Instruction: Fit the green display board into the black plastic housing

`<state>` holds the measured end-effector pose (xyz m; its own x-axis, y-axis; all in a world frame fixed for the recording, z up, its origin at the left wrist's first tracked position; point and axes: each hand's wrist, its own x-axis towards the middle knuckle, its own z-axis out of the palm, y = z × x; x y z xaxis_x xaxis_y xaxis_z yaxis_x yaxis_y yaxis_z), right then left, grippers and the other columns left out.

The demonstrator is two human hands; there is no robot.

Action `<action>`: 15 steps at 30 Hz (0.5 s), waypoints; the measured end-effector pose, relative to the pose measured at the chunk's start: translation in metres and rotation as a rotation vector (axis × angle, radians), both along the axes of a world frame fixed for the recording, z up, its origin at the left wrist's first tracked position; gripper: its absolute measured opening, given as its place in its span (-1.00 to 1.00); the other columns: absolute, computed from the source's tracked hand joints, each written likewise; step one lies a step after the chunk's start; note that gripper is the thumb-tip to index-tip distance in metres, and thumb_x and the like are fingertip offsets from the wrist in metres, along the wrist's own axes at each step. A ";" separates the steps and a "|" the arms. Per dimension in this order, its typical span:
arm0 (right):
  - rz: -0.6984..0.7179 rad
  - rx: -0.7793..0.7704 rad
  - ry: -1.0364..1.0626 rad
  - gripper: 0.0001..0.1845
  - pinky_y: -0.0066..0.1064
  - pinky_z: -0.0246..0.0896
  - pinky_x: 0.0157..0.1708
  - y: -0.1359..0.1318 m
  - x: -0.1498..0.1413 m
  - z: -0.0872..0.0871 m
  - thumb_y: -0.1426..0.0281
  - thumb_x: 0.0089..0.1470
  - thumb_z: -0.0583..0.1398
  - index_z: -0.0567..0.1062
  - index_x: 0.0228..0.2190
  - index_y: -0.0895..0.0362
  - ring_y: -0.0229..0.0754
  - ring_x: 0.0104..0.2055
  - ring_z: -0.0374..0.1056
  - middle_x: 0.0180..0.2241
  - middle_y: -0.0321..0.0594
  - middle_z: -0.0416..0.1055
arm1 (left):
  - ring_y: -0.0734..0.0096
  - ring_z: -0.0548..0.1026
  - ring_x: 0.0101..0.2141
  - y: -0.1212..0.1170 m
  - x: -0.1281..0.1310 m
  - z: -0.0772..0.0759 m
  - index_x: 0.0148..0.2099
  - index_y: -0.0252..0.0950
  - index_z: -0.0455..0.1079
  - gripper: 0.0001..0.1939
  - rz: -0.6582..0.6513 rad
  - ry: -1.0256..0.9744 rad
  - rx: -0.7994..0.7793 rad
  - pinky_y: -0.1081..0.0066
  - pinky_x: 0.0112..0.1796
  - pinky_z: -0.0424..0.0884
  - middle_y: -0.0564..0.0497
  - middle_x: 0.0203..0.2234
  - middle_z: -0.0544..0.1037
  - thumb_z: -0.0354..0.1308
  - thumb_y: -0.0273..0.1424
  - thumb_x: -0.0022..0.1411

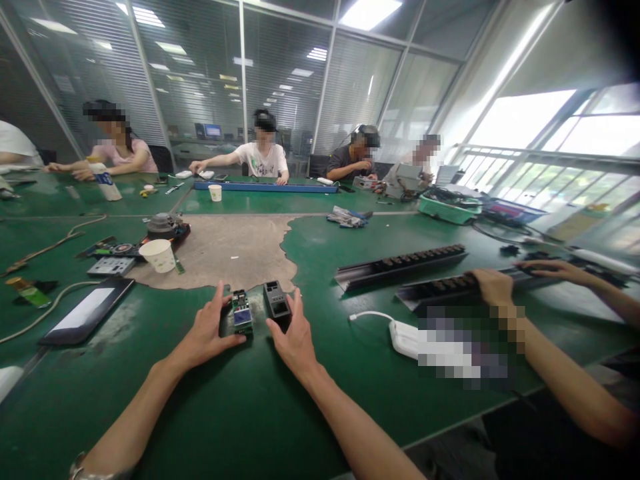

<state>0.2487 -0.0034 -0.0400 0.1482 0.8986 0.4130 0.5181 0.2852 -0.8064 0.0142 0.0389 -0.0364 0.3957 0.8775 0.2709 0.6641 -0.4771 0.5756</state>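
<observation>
My left hand (207, 332) has its thumb at the near end of a small circuit board (243, 315) and its fingers along the left side. The board carries a little blue-grey display and several parts. To the right of it, my right hand (296, 337) grips a dark plastic housing (276, 300) with cut-out openings, thumb on the near left and fingers along the right side. Board and housing are close together but apart, just above or on the green tabletop (225, 413); which of the two I cannot tell.
A phone (87, 312), a paper cup (158, 256) and electronic parts sit on the left. Two long black channels (400, 267) and a white power bank (405, 339) lie right, where a co-worker's hands (495, 290) rest. Other people sit across the table.
</observation>
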 end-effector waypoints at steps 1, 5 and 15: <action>-0.006 0.000 0.000 -0.02 -0.07 0.08 0.21 0.001 0.000 -0.001 0.37 0.05 0.23 -0.19 0.32 0.26 0.03 0.25 0.16 0.21 0.11 0.20 | -0.17 0.25 0.17 0.000 0.000 0.000 0.41 -0.22 -0.61 0.26 0.003 0.003 -0.005 -0.10 0.09 0.11 -0.33 0.21 0.27 0.30 -0.06 0.05; 0.023 -0.007 0.061 -0.07 -0.12 0.14 0.18 0.000 0.000 0.004 0.41 0.09 0.20 -0.18 0.32 0.23 -0.02 0.20 0.25 0.18 0.05 0.27 | -0.17 0.24 0.17 -0.001 0.001 0.003 0.40 -0.23 -0.63 0.24 0.003 0.016 -0.027 -0.13 0.09 0.09 -0.32 0.19 0.30 0.28 -0.06 0.09; 0.079 0.077 0.147 -0.09 -0.22 0.24 0.11 -0.009 -0.033 0.049 0.41 0.10 0.22 -0.15 0.32 0.12 -0.08 0.12 0.34 0.10 -0.10 0.38 | -0.13 0.19 0.21 0.001 0.000 -0.001 0.39 -0.20 -0.65 0.20 -0.006 0.022 -0.010 -0.13 0.10 0.09 -0.30 0.22 0.27 0.25 -0.06 0.13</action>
<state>0.2157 -0.0125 0.0087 0.1426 0.8762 0.4603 0.3700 0.3841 -0.8459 0.0141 0.0401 -0.0375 0.4063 0.8778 0.2536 0.6738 -0.4753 0.5658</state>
